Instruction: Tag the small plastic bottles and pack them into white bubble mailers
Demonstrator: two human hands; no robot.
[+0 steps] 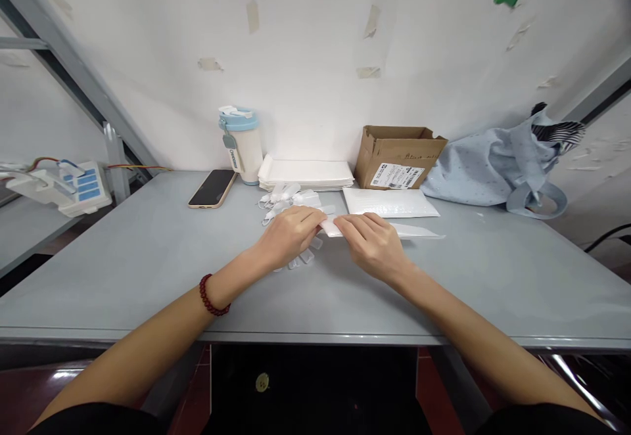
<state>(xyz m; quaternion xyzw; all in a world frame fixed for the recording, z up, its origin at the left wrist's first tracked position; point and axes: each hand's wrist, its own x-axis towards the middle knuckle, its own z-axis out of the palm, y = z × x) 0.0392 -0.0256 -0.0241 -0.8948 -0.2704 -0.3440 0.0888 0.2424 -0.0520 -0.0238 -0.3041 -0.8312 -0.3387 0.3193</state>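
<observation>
A white padded envelope (414, 231) is held just above the table, with its end pinched between both hands. My left hand (294, 231) is closed on its left end. Close beside it, my right hand (372, 241) grips the same envelope, and its fingers cover the middle. Small translucent plastic pieces (306, 256) lie under and behind my left hand, and white ones with loops (279, 198) form a loose pile there. Another white padded envelope (389, 203) lies flat behind my right hand.
A stack of white envelopes (305, 173) stands against the wall, between a blue-lidded cup (244, 149) and an open cardboard box (394, 159). A phone (212, 189) lies at left. At right rests a light-blue fabric bag (486, 165). A power strip (81, 185) is far left.
</observation>
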